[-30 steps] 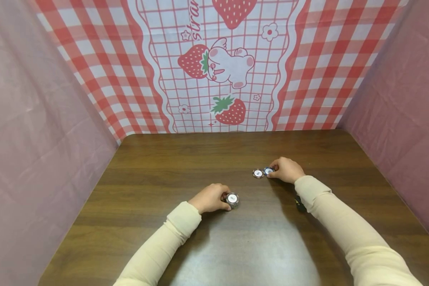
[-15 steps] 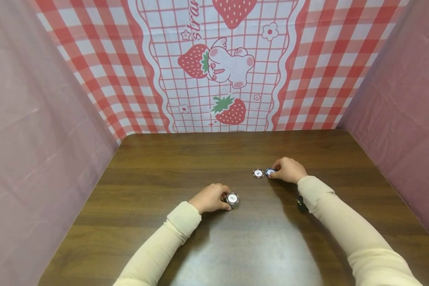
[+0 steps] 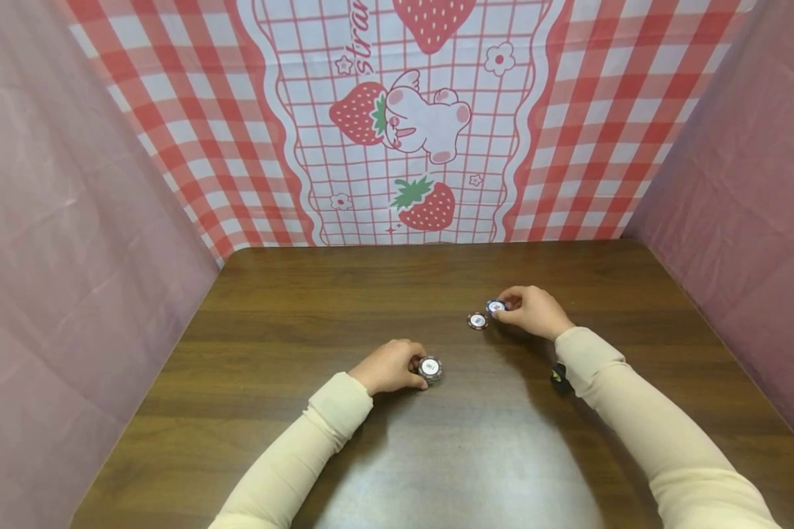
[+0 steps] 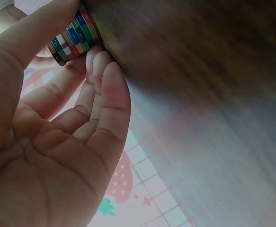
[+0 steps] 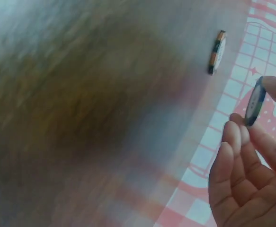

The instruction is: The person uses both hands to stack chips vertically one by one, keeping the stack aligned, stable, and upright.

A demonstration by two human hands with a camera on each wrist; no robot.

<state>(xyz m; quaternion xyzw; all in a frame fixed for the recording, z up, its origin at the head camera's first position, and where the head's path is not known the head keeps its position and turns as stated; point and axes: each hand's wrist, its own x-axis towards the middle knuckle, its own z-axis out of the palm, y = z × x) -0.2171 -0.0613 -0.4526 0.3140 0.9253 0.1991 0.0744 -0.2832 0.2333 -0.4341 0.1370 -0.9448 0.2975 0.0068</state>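
A stack of several poker chips (image 3: pixel 430 368) stands on the table, its top chip white in the middle with a dark patterned rim. My left hand (image 3: pixel 390 366) grips this stack between thumb and fingers; the left wrist view shows the coloured edges of the stacked chips (image 4: pixel 75 38). Farther back, my right hand (image 3: pixel 534 311) pinches a blue-rimmed poker chip (image 3: pixel 495 307) by its edge. In the right wrist view that blue chip (image 5: pixel 255 101) is up off the table between thumb and fingertips. A single dark-rimmed poker chip (image 3: pixel 478 321) lies flat on the table just left of it.
A small black object (image 3: pixel 559 378) with a yellowish mark sits partly behind the right sleeve; its kind is unclear. The brown wooden table (image 3: pixel 331 294) ends at a red-and-white checked strawberry cloth (image 3: pixel 238 147). Pink cloth (image 3: pixel 748 184) hangs at both sides.
My right hand first drew the blue chip slightly right, away from the dark-rimmed chip, then raised it off the table. My left hand and the stack have stayed in place.
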